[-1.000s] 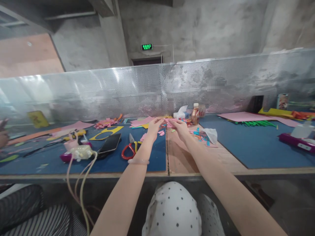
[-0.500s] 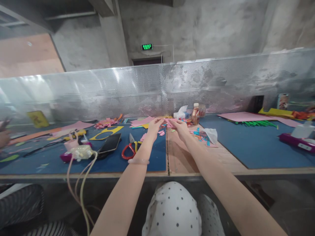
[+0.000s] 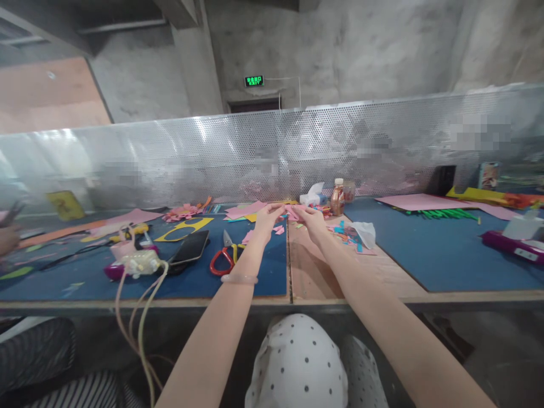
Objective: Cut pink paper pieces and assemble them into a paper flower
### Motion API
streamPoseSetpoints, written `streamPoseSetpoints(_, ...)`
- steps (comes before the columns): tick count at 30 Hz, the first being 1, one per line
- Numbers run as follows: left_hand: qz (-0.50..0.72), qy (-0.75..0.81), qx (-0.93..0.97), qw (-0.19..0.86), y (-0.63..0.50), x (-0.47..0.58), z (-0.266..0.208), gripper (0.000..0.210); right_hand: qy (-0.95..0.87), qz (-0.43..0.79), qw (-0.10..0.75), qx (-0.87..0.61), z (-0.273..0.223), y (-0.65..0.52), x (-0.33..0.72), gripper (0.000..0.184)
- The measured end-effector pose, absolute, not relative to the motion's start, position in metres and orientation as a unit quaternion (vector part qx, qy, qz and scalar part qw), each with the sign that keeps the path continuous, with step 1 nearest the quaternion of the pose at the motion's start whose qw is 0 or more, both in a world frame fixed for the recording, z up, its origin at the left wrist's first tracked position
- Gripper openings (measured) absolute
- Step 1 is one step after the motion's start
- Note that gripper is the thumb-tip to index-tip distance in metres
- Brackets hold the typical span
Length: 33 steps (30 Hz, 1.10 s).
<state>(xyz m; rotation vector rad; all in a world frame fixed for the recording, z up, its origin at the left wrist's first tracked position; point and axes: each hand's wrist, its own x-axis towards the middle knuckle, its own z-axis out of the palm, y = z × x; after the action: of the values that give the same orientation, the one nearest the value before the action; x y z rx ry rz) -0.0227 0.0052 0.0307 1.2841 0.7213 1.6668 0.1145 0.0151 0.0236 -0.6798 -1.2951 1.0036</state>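
so the left hand and right hand are up close together, thumbs and fingers nearly closed, both pinching a small pink paper piece that sits right between the fingertips. Couple of pink scraps just beside the left hand, with red-handled scissors lying left of it and nearer the body, then a black phone further left. Beyond the right hand there's a capped bottle, and to that hand's right a crumpled white tissue
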Motion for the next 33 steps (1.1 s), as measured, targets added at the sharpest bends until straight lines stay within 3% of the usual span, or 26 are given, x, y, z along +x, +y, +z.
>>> streamPoseSetpoints(33, 0.657, 0.288, 0.53, 0.451, 0.007, -0.023, 0.03, 0.027, -0.57, 0.462, 0.621, -0.274, 0.029, 0.007, 0.113, 0.027)
